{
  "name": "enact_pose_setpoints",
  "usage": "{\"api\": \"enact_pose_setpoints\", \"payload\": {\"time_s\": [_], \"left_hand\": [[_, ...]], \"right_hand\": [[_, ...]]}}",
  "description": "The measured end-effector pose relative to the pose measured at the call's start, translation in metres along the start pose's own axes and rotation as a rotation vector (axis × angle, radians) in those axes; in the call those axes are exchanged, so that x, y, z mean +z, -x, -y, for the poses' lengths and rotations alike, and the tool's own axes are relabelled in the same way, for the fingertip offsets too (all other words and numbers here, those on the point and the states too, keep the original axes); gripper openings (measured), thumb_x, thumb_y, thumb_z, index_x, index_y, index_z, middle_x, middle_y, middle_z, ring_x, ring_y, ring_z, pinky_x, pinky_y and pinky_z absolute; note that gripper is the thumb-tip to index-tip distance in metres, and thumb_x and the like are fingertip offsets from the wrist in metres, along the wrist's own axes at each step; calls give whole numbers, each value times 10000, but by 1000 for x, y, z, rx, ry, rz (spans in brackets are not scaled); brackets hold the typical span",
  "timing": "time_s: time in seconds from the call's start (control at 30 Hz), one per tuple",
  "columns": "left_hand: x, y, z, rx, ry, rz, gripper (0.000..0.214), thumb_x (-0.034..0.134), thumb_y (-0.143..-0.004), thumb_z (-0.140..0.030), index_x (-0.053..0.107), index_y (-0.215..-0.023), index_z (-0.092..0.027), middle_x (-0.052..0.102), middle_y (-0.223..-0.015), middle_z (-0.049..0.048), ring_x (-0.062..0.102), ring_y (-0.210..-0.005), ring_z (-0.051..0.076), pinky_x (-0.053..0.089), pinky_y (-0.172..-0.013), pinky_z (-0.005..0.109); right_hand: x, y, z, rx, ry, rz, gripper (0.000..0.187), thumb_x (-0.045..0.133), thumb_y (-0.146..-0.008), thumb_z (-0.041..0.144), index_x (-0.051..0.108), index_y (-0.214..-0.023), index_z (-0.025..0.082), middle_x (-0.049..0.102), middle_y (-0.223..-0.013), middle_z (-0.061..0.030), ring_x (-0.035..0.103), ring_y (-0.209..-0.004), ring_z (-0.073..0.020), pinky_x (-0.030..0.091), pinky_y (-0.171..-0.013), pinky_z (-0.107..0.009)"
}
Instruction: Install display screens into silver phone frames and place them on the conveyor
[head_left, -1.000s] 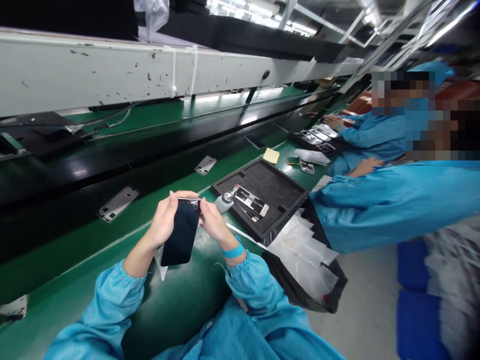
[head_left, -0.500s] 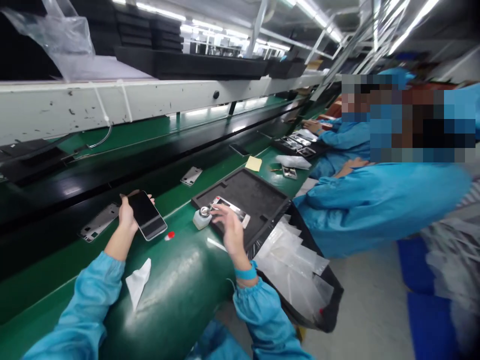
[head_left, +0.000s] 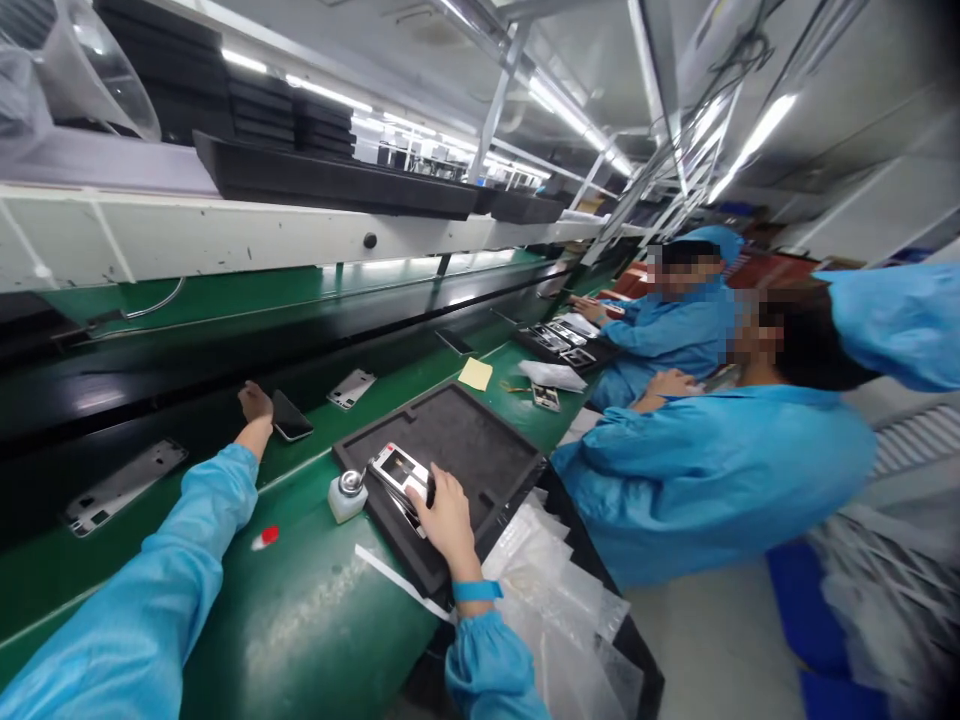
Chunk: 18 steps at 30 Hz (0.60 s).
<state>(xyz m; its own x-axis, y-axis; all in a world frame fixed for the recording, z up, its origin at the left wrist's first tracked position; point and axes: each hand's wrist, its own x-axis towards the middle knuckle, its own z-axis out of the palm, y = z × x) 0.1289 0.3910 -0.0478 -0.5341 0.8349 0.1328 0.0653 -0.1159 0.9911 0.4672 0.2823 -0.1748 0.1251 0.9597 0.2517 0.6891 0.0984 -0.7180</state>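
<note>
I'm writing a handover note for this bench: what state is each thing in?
Left hand: beside the phone, grip unclear
Phone: face up, screen dark
Right hand: gripping the frame's near end
Frame: gripped, at the tray
Tray: lidless
Bottle: upright
Bags: fanned out, overlapping
Wristband: worn, right wrist
Ceiling lights: lit

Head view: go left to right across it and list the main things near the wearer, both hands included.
Grey phone shell → left hand → dark phone → small bottle → white-edged phone part → right hand → clear plastic bags.
</note>
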Motion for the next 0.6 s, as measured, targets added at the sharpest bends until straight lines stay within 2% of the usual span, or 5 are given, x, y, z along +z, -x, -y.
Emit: {"api": "enact_pose_setpoints", "payload": {"time_s": [0.2, 0.33, 0.43, 0.5, 0.6], "left_hand": [[42, -6, 25, 3, -408, -72, 515, 725, -1065, -404, 615, -1521, -189, 586, -1574, 160, 623, -1392, 347, 555, -1154, 606], [91, -4, 50, -28, -693, 102, 633, 758, -1035, -436, 574, -1597, -207, 457, -1724, 168, 406, -1612, 424, 314, -1315, 733], [120, -5, 62, 13, -826, 254, 693, 739, -1037, -510, 557, -1627, -196, 439, -1746, 183, 268, -1688, 442, 148, -1355, 761], [129, -8, 66, 46, -880, 325, 682, 726, -1044, -520, 566, -1620, -193, 480, -1716, 185, 296, -1678, 436, 153, -1354, 759], [130, -14, 67, 99, -907, 388, 594, 742, -1044, -462, 613, -1558, -195, 547, -1651, 164, 435, -1598, 405, 284, -1326, 724]], "right_hand": [[0, 5, -10, -99, 183, 64, 759, 755, -914, 483, 604, -1549, 94, 671, -1518, -246, 591, -1428, -443, 474, -1190, -592], [0, 5, -16, -150, 172, 8, 691, 784, -903, 461, 645, -1495, 135, 708, -1480, -218, 653, -1368, -407, 526, -1127, -535], [2, 7, -20, -206, 156, -53, 608, 764, -924, 468, 674, -1433, 147, 732, -1427, -214, 684, -1314, -398, 534, -1099, -531], [3, 9, -22, -246, 162, -97, 572, 733, -955, 488, 672, -1415, 155, 735, -1406, -215, 687, -1292, -396, 530, -1085, -537], [3, 11, -22, -292, 200, -144, 565, 662, -1013, 528, 642, -1445, 164, 723, -1384, -217, 668, -1280, -395, 512, -1085, -554]]}}
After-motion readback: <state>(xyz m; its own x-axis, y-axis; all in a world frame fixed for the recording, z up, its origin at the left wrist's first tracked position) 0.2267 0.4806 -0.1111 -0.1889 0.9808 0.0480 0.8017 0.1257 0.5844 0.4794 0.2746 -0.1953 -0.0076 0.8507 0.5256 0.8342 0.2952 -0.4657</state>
